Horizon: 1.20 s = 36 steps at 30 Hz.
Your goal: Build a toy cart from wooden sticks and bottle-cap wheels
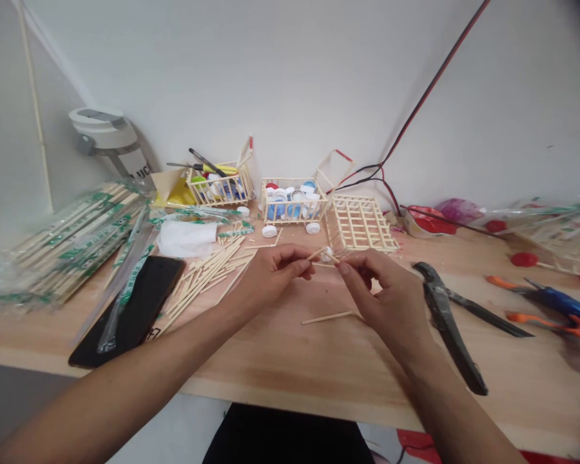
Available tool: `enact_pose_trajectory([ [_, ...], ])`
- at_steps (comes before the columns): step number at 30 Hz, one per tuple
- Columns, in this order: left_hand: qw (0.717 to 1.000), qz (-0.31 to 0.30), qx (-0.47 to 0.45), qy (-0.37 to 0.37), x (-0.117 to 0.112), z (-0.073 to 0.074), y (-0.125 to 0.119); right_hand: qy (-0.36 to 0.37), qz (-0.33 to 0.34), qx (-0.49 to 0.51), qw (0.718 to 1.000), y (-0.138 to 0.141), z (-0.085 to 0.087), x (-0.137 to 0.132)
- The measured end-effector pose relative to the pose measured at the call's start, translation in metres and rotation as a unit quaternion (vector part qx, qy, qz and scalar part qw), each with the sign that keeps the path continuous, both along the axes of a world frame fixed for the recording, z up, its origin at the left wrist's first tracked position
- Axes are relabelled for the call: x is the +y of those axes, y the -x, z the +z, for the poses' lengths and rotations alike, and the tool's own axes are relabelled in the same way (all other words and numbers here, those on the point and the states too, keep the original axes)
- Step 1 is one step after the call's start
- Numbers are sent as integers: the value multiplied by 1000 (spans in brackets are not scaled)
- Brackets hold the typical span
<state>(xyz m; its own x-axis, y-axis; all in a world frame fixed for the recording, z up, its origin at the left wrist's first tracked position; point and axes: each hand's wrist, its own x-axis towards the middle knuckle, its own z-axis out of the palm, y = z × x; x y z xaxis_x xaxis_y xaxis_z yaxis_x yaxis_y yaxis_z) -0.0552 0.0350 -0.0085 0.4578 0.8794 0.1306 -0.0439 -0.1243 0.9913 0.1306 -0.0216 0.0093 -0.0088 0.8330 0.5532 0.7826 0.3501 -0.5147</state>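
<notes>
My left hand (278, 274) pinches a short thin wooden stick (318, 253) between thumb and fingers. Opposite it, my right hand (384, 287) pinches another short stick (332, 258), and the two stick ends come close together; whether they touch I cannot tell. Just behind the sticks is a small white cap (327, 253). A bent or broken stick (329, 317) lies on the table below my right hand, partly covered by it. To the left of my left hand is a loose pile of wooden sticks (200, 283).
Behind my hands stand stick carts holding bottle caps, one on the left (222, 190) and one in the middle (294, 209), beside a stick lattice (362, 222). Pliers (452, 322) and a blue tool (560, 306) lie right; a phone (159, 290) and bagged chopsticks (77, 238) left.
</notes>
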Motion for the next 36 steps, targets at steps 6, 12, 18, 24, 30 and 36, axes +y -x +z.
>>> enact_pose_trajectory([
  [6,1000,-1,4,0,1,0,0,-6,-6,7,1000,-2,0,0],
  [12,1000,-3,15,-7,2,-3,0,-14,-3,10,1000,-4,0,0],
  [18,999,-1,27,-21,2,-4,0,-7,1,11,1000,-5,0,0],
  [24,999,6,33,-16,1,1,0,-3,-1,15,1000,-5,-1,0],
  [30,1000,7,28,-8,2,1,-2,-5,-1,15,1000,-5,0,-1],
  [36,999,14,46,-15,2,0,-1,-12,-1,7,1000,-5,0,0],
])
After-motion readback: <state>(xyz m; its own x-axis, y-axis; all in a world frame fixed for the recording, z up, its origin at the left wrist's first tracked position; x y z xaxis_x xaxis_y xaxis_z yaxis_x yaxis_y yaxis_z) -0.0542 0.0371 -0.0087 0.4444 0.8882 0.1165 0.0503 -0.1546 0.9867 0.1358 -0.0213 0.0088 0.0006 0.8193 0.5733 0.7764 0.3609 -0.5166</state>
